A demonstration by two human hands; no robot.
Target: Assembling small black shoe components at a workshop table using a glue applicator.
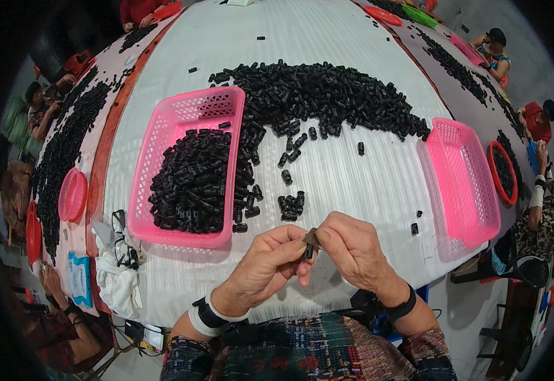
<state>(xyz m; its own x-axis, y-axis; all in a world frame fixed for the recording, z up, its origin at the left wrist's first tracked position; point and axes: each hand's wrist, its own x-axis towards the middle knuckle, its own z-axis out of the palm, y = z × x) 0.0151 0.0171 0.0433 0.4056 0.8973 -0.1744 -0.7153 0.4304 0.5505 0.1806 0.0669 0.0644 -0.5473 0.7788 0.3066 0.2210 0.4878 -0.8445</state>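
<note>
In front of my body, my two hands meet over the near edge of the table. My left hand (261, 263) pinches a small black cylindrical plastic part (308, 253) between thumb and fingers. Closed on a small flat, dark, blade-like piece (313, 237), my right hand (356, 251) brings it against the top of that part. The fingers hide most of both. Just beyond them lies a little cluster of similar black parts (291, 206). A large heap of the same parts (327, 95) spreads across the table farther off.
A pink mesh basket (185, 240) at left holds many black parts. Another pink basket (461, 184) stands at right. Eyeglasses (124, 251) rest on a white cloth (118, 286), beside a blue-and-white packet (80, 279). Other people sit at the side tables, among more parts.
</note>
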